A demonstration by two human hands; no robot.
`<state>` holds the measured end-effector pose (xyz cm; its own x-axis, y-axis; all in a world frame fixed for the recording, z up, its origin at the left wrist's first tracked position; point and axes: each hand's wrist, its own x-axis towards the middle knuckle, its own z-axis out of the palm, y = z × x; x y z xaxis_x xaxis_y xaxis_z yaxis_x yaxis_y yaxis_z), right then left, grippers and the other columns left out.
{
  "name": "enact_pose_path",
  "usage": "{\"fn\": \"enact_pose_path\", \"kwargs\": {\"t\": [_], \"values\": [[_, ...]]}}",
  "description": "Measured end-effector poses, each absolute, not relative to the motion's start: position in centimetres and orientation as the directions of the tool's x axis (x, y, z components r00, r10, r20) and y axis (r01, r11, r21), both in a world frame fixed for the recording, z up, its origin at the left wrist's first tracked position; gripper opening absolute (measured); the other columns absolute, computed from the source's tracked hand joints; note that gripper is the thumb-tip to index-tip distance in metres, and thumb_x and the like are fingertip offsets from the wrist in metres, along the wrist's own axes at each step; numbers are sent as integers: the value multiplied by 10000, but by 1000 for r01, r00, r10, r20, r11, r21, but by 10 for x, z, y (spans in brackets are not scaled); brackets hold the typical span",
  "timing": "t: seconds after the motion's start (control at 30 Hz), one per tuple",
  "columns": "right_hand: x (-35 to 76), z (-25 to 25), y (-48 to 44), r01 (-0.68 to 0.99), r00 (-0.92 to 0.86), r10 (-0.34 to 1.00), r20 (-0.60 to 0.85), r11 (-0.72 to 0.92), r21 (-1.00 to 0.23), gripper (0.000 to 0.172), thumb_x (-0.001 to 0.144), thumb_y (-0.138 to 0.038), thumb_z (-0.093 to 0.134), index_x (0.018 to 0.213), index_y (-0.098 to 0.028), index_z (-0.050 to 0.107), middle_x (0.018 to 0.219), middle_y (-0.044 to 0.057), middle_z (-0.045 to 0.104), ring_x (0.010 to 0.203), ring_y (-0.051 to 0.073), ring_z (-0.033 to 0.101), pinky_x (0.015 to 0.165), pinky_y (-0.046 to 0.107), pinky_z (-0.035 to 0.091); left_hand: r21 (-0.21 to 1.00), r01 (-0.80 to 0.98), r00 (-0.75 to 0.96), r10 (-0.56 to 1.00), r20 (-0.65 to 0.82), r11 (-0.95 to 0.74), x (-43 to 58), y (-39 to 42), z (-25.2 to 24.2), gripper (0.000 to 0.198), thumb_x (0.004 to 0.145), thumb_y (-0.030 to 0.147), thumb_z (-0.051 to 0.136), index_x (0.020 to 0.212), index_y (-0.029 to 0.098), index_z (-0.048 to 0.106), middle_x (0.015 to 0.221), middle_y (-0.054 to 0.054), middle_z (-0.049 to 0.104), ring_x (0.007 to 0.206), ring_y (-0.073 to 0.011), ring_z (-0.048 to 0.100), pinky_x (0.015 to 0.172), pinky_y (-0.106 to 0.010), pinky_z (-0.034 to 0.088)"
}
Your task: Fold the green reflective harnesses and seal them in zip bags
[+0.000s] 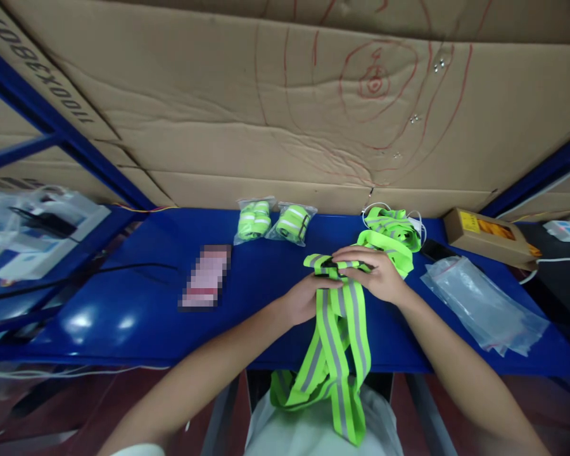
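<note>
A: Where is the reflective strap (pixel 335 335) right now?
B: Its folded top end is just over the near edge of the blue table (pixel 123 304), caught between both hands; the long loops hang off the edge towards the person's lap

A: And the grip on each side?
B: The left hand (pixel 304 297) is closed on the strap from below. The right hand (pixel 380 275) lies over the fold, fingers curled down onto it. Something small and black (pixel 325 272) pokes out at the fingertips, maybe a buckle, too small to be sure

A: What could go wrong?
B: My guess: the webbing looks limp and smooth, so the hanging weight could drag the fold open if either grip loosens. The loops could also twist together. The loose heap of straps (pixel 392 231) lies just behind the right hand, so a tail could snag there

A: Materials?
B: Flat neon yellow-green woven band with dull grey reflective stripes, floppy. Two rolled ones sit in glossy clear bags (pixel 254 220) further back; flat empty bags (pixel 484 304), crinkly plastic, lie to the right near a stiff cardboard box (pixel 489 235)
</note>
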<state>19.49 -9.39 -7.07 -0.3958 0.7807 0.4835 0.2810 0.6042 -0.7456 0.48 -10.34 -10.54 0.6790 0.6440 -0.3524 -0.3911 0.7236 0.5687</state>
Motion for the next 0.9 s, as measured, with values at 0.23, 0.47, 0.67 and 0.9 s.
{"fn": "enact_pose_path", "kwargs": {"t": [0.23,0.47,0.67,0.9], "values": [[194,-77,-99,194,-192,955,227,264,-945,394,837,-438,788,1181,-264,714,819,8,742,395,114,516,331,258,433,580,-395,754,613,-238,712,5,-109,-103,345,741,117,752,1083,77,767,1044,-155,796,948,-281,750,940,-395,537],[195,-73,-100,309,-195,932,305,354,-883,328,879,-392,746,1183,-278,701,695,-26,629,405,78,358,347,233,285,609,-353,712,626,-318,710,3,-107,-100,269,683,78,716,942,89,788,875,-124,806,775,-259,758,806,-364,566],[189,-82,-102,235,-137,954,268,295,-926,383,865,-438,759,1196,-263,681,513,-76,491,365,108,398,327,242,294,580,-393,750,614,-247,714,5,-112,-99,391,709,83,753,1100,100,763,1072,-159,791,1027,-325,743,954,-443,534],[198,-66,-101,385,-317,797,514,604,-698,248,943,-326,689,1178,-260,733,1135,61,766,942,224,737,805,340,616,542,-342,805,537,-253,768,-3,-112,-95,270,697,123,712,958,105,778,977,-94,764,834,-227,724,783,-348,572]]}}
